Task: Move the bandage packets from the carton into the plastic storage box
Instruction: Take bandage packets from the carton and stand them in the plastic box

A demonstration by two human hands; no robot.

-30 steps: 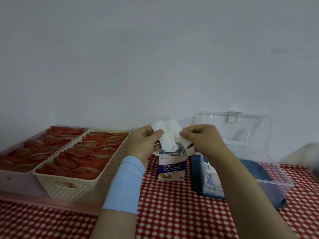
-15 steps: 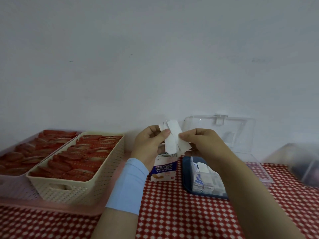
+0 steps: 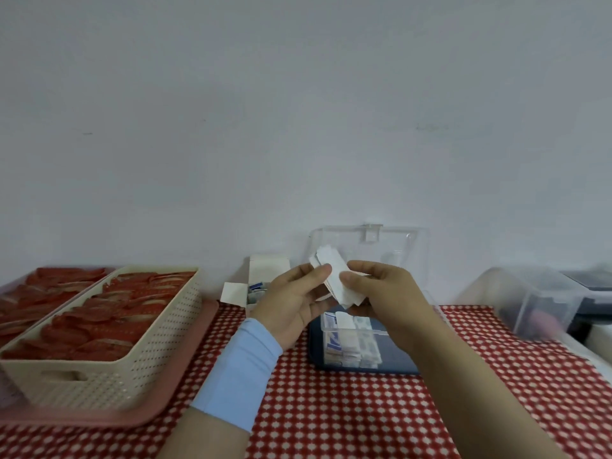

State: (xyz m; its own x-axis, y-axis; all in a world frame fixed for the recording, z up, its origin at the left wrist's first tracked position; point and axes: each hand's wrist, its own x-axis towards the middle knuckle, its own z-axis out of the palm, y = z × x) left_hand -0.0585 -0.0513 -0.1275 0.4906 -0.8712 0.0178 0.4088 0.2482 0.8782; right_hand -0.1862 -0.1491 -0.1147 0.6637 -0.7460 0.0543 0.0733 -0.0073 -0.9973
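Squaring a small stack of bandage packets [image 3: 332,276] just above the storage box [image 3: 319,359].
Pinched at its edges by fingers [image 3: 319,270] of left hand [image 3: 291,303] and right hand [image 3: 384,293]; open carton [image 3: 265,270] behind. Best to even the edges first, then lower upright beside the rows already filed, releasing only once seated.

Table [image 3: 331,409] across btm of frame, red w/ white spots all over. Pink tray [image 3: 99,422] at lower L, flat on it. White carton [image 3: 268,270] near ctr, flaps open, back by the wall. Plastic storage box [image 3: 392,364] w/ blue bottom just R of carton, clear lid up. Cloudy clear tub [image 3: 530,303] at far R.
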